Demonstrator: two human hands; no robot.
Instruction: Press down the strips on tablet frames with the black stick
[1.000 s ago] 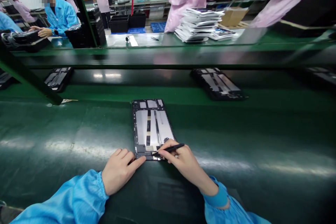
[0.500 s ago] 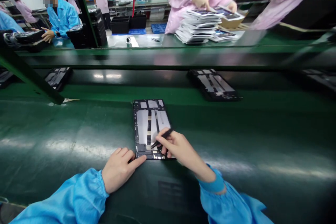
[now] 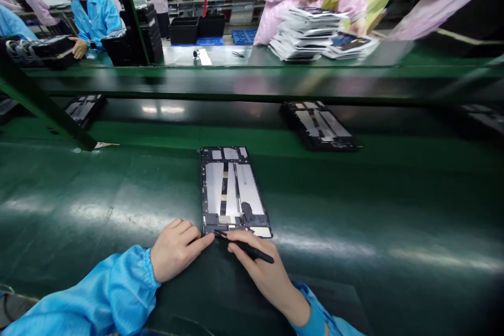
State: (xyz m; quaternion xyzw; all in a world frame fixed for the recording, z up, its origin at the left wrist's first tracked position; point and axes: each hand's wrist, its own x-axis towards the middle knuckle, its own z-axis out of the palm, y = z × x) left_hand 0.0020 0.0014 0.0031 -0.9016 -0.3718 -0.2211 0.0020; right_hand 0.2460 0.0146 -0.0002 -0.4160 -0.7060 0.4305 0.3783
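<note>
The right hand has drawn back toward the near edge of the tablet frame, which lies flat on the green conveyor belt, near the person. The left hand, fingers loosely curled and holding nothing, touches the near-left corner, apparently steadying it. The right fingers pinch a black spudger, its tip at that edge.

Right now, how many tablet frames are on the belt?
5: nearest frame, one back left, one back right, two cut off at left and right edges; more may be hidden.
</note>
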